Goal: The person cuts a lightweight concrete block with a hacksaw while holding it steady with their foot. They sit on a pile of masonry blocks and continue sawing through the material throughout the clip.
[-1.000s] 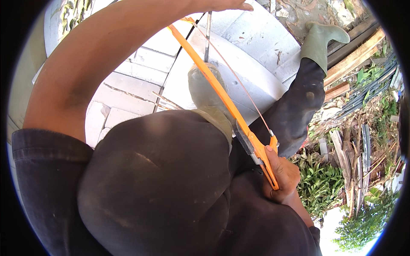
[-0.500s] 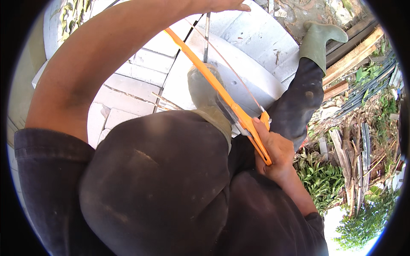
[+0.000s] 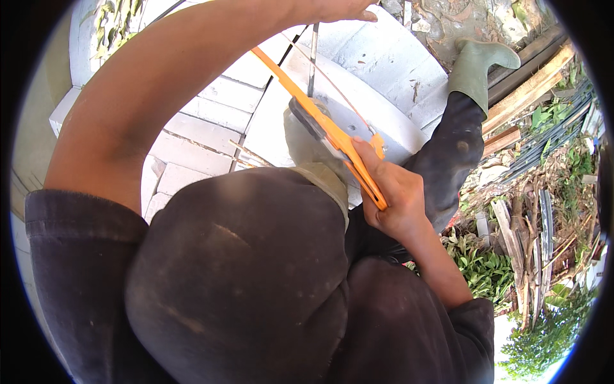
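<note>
My right hand (image 3: 396, 192) is closed around the handle of an orange-framed hacksaw (image 3: 339, 137). The saw slants up and left, its far end passing behind my left forearm. Its thin reddish blade (image 3: 348, 101) crosses a slim metal rod (image 3: 313, 67) in the picture; whether they touch I cannot tell. At the upper edge is my left hand (image 3: 342, 9), largely cut off, with one fingertip showing and its grip hidden. Beneath the saw, my green rubber boot (image 3: 300, 137) is on the pale blocks (image 3: 384, 64).
My other green boot (image 3: 476, 64) stretches out to the right. Beside it lie wooden planks (image 3: 531, 83) and a bundle of dark thin rods (image 3: 543, 144). Broken wood strips (image 3: 524, 256) and leafy plants (image 3: 480, 262) are lower right. More pale blocks (image 3: 211, 115) lie left of the saw.
My right hand has pushed the hacksaw up and to the left, so more of its frame lies beyond my left forearm. My left hand has barely shifted.
</note>
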`<act>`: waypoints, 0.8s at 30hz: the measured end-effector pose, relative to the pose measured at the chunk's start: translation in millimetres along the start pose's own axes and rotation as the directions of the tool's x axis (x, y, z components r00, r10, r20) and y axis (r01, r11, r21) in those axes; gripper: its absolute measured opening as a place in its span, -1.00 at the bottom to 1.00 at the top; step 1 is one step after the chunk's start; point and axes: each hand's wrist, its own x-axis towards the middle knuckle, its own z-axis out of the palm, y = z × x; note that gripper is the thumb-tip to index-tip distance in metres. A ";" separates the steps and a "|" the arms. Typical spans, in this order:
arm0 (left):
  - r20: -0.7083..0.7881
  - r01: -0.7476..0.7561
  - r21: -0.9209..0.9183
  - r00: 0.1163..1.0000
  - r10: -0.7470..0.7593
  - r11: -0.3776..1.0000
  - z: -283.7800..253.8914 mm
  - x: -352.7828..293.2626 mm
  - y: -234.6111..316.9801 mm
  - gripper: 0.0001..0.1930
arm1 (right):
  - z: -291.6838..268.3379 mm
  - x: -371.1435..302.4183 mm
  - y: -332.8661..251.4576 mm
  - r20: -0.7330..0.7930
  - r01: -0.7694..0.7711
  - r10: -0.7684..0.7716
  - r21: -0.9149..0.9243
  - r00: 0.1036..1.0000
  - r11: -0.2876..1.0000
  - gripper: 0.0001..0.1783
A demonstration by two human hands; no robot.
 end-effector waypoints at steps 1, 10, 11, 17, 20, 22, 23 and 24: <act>0.018 0.012 -0.001 1.000 -0.012 1.000 2.0 4.0 0.3 -0.59 | 4.4 14.5 -1.4 -0.001 -0.001 0.001 -0.003 1.000 1.000 -0.24; 0.035 0.029 0.027 0.999 -0.030 0.999 3.7 -8.0 -1.0 -0.58 | -40.4 -70.8 -31.0 -0.013 -0.060 0.060 -0.031 0.998 0.998 -0.20; 0.017 0.022 0.029 1.000 -0.023 0.999 4.4 -10.3 -4.3 -0.58 | -35.8 -52.9 -21.5 0.018 -0.021 0.023 -0.063 1.000 0.998 -0.20; 0.034 0.051 -0.013 0.998 -0.051 0.999 0.4 -3.7 3.8 -0.59 | 5.7 1.9 -13.0 -0.099 -0.064 0.079 0.140 0.992 0.988 -0.25; -0.037 -0.003 -0.004 0.999 0.002 1.000 7.4 -9.2 -3.7 -0.59 | -40.1 -66.9 -38.7 -0.022 -0.095 0.096 0.017 0.995 0.995 -0.30; -0.026 0.000 0.001 1.000 0.000 1.000 4.9 -10.1 -4.8 -0.60 | -43.8 -69.0 -31.2 -0.003 -0.069 0.069 -0.005 0.998 0.998 -0.29; -0.021 -0.002 -0.004 1.000 0.002 1.000 2.6 -9.2 -3.8 -0.60 | -43.5 -68.4 -30.4 0.018 -0.050 0.051 -0.036 0.999 0.998 -0.27; -0.023 -0.007 -0.005 1.000 0.007 1.000 0.5 -9.0 -1.9 -0.60 | -28.8 -47.7 -19.6 0.033 -0.032 0.034 -0.053 0.999 0.998 -0.23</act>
